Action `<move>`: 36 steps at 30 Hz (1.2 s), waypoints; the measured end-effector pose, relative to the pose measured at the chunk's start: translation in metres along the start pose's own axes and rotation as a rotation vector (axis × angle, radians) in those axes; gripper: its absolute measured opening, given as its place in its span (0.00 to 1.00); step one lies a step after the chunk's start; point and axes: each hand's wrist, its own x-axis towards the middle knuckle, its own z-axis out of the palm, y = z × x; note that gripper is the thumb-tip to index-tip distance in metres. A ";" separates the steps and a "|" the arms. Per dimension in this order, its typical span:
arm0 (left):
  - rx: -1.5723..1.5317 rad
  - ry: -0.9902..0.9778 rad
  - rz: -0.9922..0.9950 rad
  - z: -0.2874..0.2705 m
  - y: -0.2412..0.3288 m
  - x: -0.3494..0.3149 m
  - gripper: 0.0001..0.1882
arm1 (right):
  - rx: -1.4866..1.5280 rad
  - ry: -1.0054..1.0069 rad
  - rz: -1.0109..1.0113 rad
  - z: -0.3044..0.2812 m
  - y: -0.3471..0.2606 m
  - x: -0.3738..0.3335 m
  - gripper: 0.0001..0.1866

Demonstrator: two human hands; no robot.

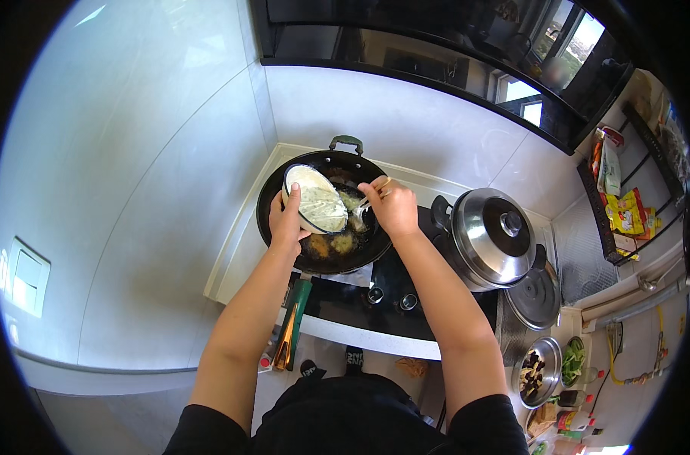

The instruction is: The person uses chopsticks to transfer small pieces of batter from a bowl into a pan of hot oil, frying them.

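Note:
My left hand (286,222) is closed on the rim of a white bowl with a dark edge (291,176). The bowl is tilted to the right over a black wok (273,203), and pale, green-flecked batter (320,206) coats its inside. In my right hand (394,208), closed around its handle, is a metal spoon (363,206). The spoon's head is low beside the bowl's right edge, over the wok, with batter about it. Several fritters (343,243) lie in the wok, some golden and some pale green. The bowl hides the wok's middle.
Right of the wok stands a lidded steel pot (481,250), with a dark round lid (538,299) beside it. Farther right are a steel bowl of dark and pale pieces (533,371) and leafy greens (572,362). A black range hood (405,47) overhangs the back. Stove knobs (375,295) face me.

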 end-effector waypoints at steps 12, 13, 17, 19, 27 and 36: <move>-0.035 -0.019 0.027 -0.009 0.002 -0.006 0.43 | 0.030 -0.044 -0.084 -0.024 -0.018 0.021 0.14; -0.036 -0.019 0.028 -0.009 0.003 -0.006 0.43 | 0.033 -0.027 -0.093 -0.028 -0.020 0.025 0.14; -0.008 0.007 0.030 -0.005 0.004 -0.008 0.38 | 0.027 0.040 -0.112 -0.041 -0.029 0.035 0.15; -0.033 -0.023 0.030 -0.008 0.001 -0.003 0.43 | 0.056 0.052 -0.087 -0.043 -0.027 0.037 0.15; -0.099 -0.050 -0.013 -0.010 -0.001 -0.006 0.38 | 0.472 0.090 0.219 -0.056 -0.030 0.030 0.14; -0.420 -0.205 -0.131 -0.030 0.003 -0.029 0.36 | 0.798 0.121 0.481 -0.047 -0.015 0.001 0.11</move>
